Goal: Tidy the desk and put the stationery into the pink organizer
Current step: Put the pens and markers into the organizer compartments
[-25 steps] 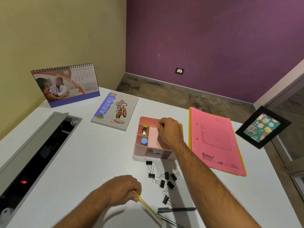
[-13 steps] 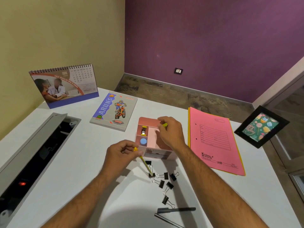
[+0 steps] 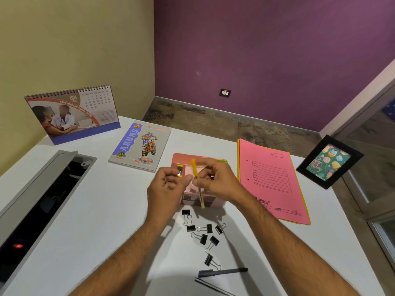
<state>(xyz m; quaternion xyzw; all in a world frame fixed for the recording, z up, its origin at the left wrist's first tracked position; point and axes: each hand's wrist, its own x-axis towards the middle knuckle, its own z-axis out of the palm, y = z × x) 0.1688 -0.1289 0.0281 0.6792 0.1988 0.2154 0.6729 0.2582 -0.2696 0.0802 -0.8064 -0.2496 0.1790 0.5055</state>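
White desk (image 3: 89, 210) under olive and purple walls: I hold a yellow pen (image 3: 197, 184) upright over the pink organizer (image 3: 192, 158) at the middle of the desk. My right hand (image 3: 215, 182) pinches the pen at mid-barrel; my left hand (image 3: 168, 186) sits just beside it with fingers curled, though I cannot tell whether it also touches the pen. One compartment already holds a small yellow item (image 3: 180, 170). Still loose on the desk near me are seven or so black binder clips (image 3: 205, 233), a dark pen (image 3: 222, 271) and another dark stick-like item at the frame's lower edge. By my reckoning the job is under way, with most of the stationery left. A pink folder (image 3: 271, 182), notebook (image 3: 141, 145), calendar (image 3: 72, 114) and picture frame (image 3: 329, 162) ring the work area.
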